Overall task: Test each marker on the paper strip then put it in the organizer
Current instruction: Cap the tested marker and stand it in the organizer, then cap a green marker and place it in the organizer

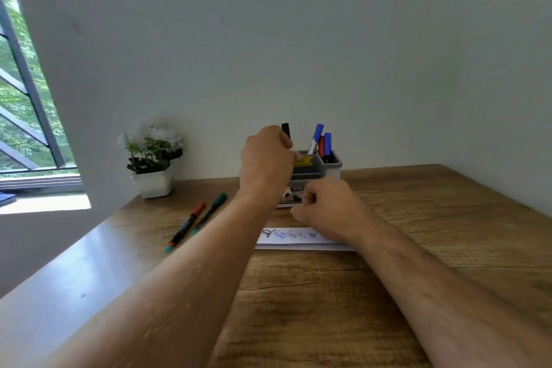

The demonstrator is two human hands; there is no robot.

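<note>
Left hand (265,158) curled around a black marker (286,130), raised above the gray plastic organizer (331,169) near the wall. Right hand (324,206) fisted low, grip unclear, over the scribbled white paper strip (286,239). Two capped markers (197,221) lying on open wood-grain counter (418,218), toward its left edge.

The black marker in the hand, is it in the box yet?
Not yet. The left hand holds the black marker upright above the grey organizer, where blue and red markers already stand.
</note>
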